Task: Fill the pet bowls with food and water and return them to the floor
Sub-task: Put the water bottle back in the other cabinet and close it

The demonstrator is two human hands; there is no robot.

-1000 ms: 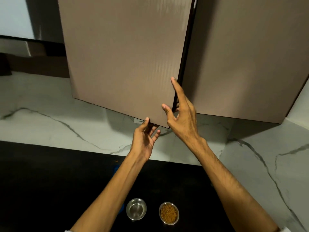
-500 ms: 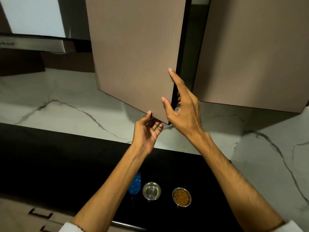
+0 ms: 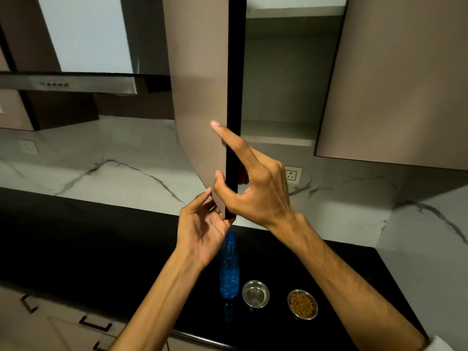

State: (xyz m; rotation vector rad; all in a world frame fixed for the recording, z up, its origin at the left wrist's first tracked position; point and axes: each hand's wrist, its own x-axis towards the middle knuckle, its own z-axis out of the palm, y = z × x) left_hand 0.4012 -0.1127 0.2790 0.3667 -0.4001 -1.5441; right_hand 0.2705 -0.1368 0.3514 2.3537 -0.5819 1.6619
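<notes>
Two small steel bowls stand on the black counter [image 3: 88, 244]. One bowl [image 3: 255, 293] looks empty and the other bowl [image 3: 302, 304], to its right, holds brown kibble. A blue plastic bottle [image 3: 230, 272] stands just left of them. Above, a brown cabinet door [image 3: 200, 84] is swung wide open. My right hand [image 3: 258, 188] pinches its dark edge near the lower corner, thumb on the front face and index finger stretched up along it. Below that corner is my left hand [image 3: 202, 229], palm up, with relaxed fingertips touching the door's lower edge.
The open cabinet shows a bare pale shelf [image 3: 278, 138]; its neighbouring door [image 3: 405, 84] is closed. A steel range hood [image 3: 76, 84] hangs at left. A wall socket [image 3: 292, 174] sits on the marble backsplash. Drawer handles [image 3: 95, 323] lie below the counter's front edge.
The cabinet door has swung further open, exposing the shelf inside. Both hands stayed at its lower corner. The view pulled back, bringing the blue bottle into sight.
</notes>
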